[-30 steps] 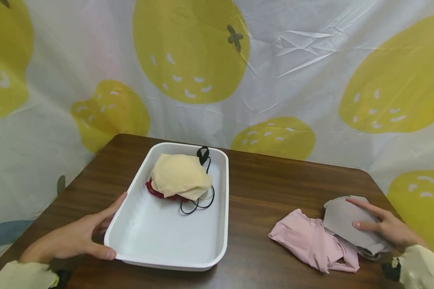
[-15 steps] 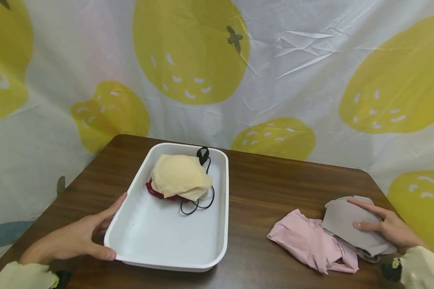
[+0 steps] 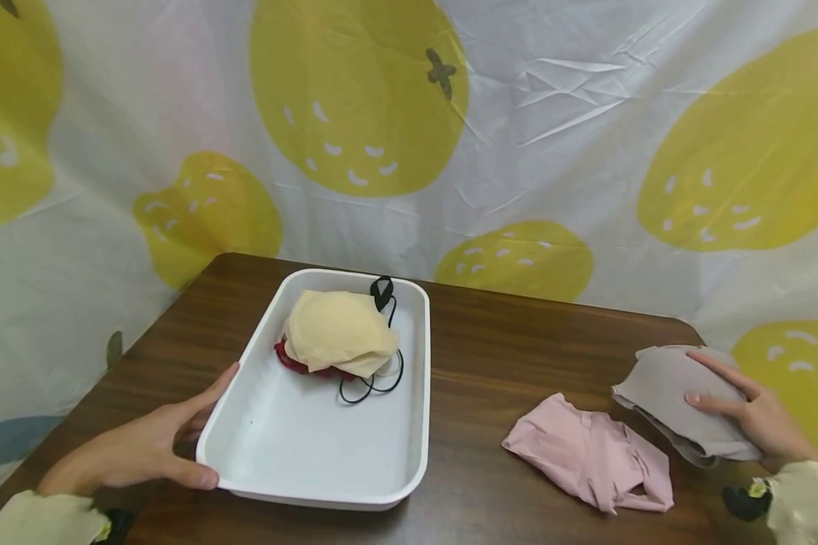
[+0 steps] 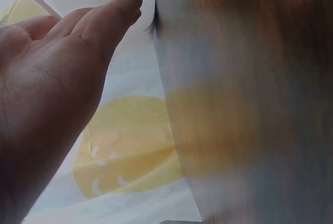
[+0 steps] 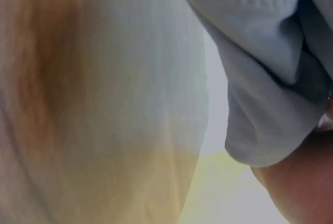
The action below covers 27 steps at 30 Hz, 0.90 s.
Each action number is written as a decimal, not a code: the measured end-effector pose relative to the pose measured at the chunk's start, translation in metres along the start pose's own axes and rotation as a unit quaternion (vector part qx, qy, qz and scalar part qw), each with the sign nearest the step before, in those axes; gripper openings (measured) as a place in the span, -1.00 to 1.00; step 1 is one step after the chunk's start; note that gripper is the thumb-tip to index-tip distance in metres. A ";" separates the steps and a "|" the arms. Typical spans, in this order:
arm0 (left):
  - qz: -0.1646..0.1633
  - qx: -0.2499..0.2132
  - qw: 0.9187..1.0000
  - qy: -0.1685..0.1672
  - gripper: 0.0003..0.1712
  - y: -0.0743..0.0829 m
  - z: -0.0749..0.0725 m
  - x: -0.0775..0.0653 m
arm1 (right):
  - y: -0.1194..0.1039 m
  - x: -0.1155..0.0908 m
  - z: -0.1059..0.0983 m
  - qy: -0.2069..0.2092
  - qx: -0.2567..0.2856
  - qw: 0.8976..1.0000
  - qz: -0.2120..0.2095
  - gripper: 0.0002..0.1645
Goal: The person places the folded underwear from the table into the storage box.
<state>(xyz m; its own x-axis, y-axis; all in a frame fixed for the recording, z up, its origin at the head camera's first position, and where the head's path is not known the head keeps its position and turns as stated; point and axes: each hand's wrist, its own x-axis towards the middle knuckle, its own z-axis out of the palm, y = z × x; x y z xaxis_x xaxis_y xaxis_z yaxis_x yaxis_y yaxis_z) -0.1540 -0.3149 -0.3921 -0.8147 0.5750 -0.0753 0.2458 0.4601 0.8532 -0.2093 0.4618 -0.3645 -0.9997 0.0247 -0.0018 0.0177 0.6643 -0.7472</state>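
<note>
My left hand [image 3: 146, 439] touches the near left corner of a white tray [image 3: 428, 393], thumb at the front rim and forefinger along the left side. In the left wrist view its fingers look fairly straight against the tray wall. At the table's right edge my right hand [image 3: 763, 416] grips a folded grey garment [image 3: 675, 386], thumb and forefinger on top. The other fingers are hidden beneath it. The right wrist view shows the grey cloth [image 5: 265, 99] up close, raised off the table. A crumpled pink garment [image 3: 589, 454] with a strap-like loop lies to its left.
Inside the tray's far half lies a cream cloth bundle [image 3: 337, 329] over something dark red [image 3: 291, 359]. A thin black cord [image 3: 401, 371] with a black loop [image 3: 382, 291] lies beside it. Behind the brown table [image 3: 504, 341] hangs a lemon-print curtain [image 3: 538, 144].
My right hand has lifted the grey garment up and to the right, away from the pink one. My left hand and the tray keep their places.
</note>
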 end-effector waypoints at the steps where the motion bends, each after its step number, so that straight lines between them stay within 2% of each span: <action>1: -0.002 0.000 1.000 0.000 0.37 0.000 0.000 0.000 | -0.002 0.000 0.000 0.001 0.019 1.000 0.000 -0.13; 4: -0.009 0.003 1.000 0.000 0.37 0.000 -0.002 0.000 | -0.009 0.002 0.000 -0.004 0.077 0.997 -0.004 -0.13; 10: -0.001 0.005 1.000 0.001 0.38 0.002 -0.002 0.000 | -0.025 0.006 0.002 -0.009 0.122 0.992 -0.014 -0.12; 13: 0.002 0.007 1.000 0.001 0.38 0.003 -0.001 -0.001 | -0.031 0.008 0.005 -0.024 0.167 0.985 -0.018 -0.12; 16: -0.012 0.007 1.000 -0.003 0.39 0.004 -0.002 0.000 | -0.036 0.009 0.008 -0.040 0.201 0.978 -0.028 -0.13; 20: -0.025 0.001 1.000 -0.009 0.39 0.007 -0.004 0.001 | -0.044 0.009 0.012 -0.055 0.205 0.976 -0.039 -0.15; 25: -0.002 -0.018 1.000 -0.014 0.38 0.007 -0.002 0.000 | -0.058 0.010 0.018 -0.083 0.208 0.974 -0.041 -0.16; 27: 0.009 -0.024 1.000 -0.015 0.38 0.007 -0.002 0.000 | -0.066 0.010 0.022 -0.091 0.194 0.976 -0.042 -0.17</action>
<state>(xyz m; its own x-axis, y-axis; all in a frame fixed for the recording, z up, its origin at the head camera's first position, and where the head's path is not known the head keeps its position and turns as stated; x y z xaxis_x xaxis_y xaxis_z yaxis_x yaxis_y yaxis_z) -0.1533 -0.3128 -0.3852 -0.7946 0.6026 -0.0744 0.2339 0.4168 0.8784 -0.2209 0.4023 -0.3299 -0.9845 -0.1744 -0.0203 -0.0380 0.3244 -0.9452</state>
